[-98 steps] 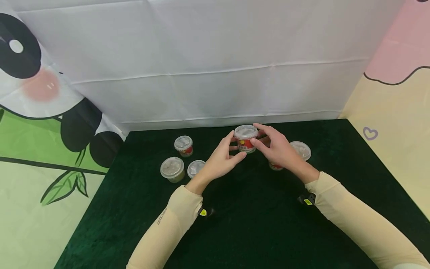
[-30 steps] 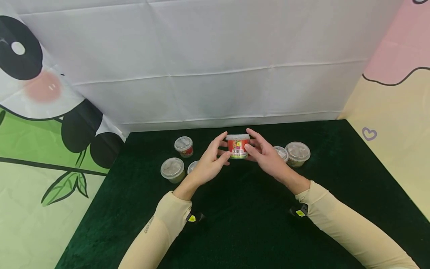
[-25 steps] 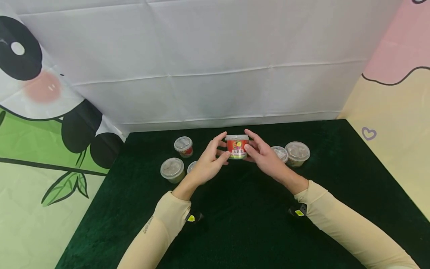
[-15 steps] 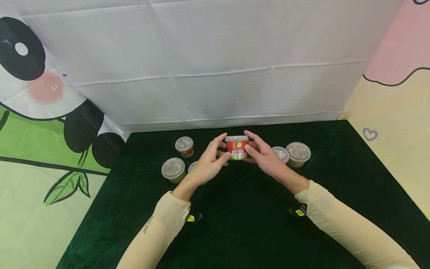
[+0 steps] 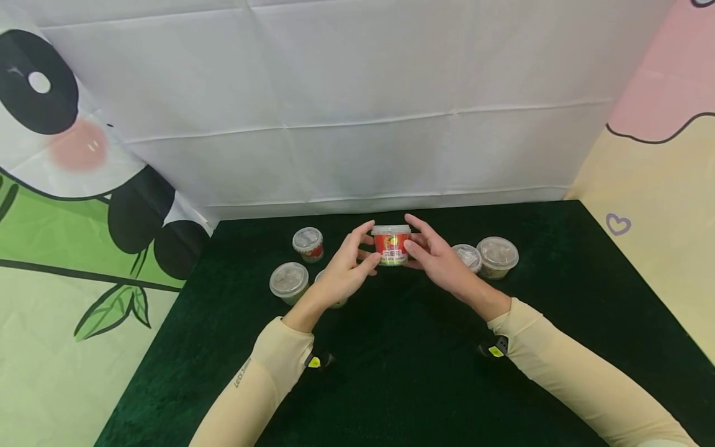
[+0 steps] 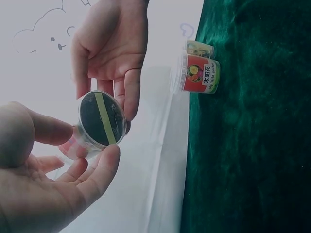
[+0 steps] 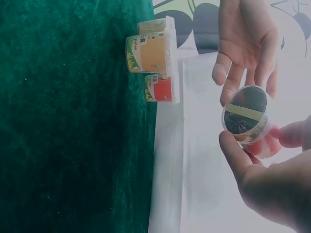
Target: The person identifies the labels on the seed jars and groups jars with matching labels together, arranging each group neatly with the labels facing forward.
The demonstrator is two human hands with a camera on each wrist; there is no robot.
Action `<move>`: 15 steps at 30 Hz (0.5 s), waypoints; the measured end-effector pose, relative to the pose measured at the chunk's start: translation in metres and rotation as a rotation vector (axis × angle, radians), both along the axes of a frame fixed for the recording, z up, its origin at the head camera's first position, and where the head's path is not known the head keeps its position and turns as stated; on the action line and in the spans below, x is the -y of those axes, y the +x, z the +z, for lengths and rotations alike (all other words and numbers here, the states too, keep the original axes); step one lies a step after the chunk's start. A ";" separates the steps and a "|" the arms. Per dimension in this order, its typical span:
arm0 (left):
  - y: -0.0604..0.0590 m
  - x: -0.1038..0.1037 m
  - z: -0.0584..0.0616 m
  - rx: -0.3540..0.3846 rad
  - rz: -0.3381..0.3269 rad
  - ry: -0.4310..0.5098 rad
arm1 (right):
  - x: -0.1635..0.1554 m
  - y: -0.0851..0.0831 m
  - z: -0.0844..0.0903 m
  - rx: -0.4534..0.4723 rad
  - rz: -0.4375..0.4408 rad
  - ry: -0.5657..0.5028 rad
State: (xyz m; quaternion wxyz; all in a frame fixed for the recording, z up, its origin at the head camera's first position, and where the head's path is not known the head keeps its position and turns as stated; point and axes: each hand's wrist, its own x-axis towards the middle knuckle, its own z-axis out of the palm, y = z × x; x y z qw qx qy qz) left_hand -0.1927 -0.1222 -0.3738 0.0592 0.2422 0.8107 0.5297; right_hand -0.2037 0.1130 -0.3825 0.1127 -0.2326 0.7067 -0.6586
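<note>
Between both hands, a small clear plastic tub [image 5: 391, 246] with a lid and red flower label is held up near the table's back edge. My left hand [image 5: 347, 267] grips its left side with thumb and fingers. On the other side my right hand [image 5: 441, 261] grips it, thumb in front. The label faces the head camera. Both wrist views look at the tub's round underside [image 6: 102, 119], dark with a pale yellow-green strip across it. What lies inside is not plain.
Left on the dark green cloth [image 5: 402, 372] stand a red-labelled tub [image 5: 308, 244], a wider tub [image 5: 288, 280] and one [image 5: 338, 303] mostly behind my left hand. To the right are a small tub [image 5: 468, 256] and a wider one [image 5: 498, 256]. A white sheet [image 5: 357, 124] hangs behind.
Compared with the earliest frame, both hands have moved left and nearer with the tub, which is tilted so its label faces the camera. Over the last second it has shifted barely leftward.
</note>
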 end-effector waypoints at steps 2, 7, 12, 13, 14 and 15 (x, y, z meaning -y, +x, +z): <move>-0.001 0.002 0.000 -0.002 -0.002 0.002 | 0.001 -0.001 0.000 0.001 0.002 -0.003; -0.001 0.006 0.003 -0.005 0.000 -0.013 | 0.005 -0.004 0.002 0.019 0.001 -0.003; -0.001 0.012 0.009 -0.014 0.018 -0.054 | 0.012 -0.009 0.006 0.035 -0.014 0.011; -0.001 0.014 0.011 -0.016 0.024 -0.064 | 0.013 -0.011 0.006 0.038 -0.020 0.016; -0.001 0.015 0.013 -0.018 0.029 -0.072 | 0.015 -0.012 0.007 0.042 -0.025 0.020; -0.002 0.016 0.014 -0.018 0.033 -0.079 | 0.016 -0.014 0.007 0.045 -0.031 0.025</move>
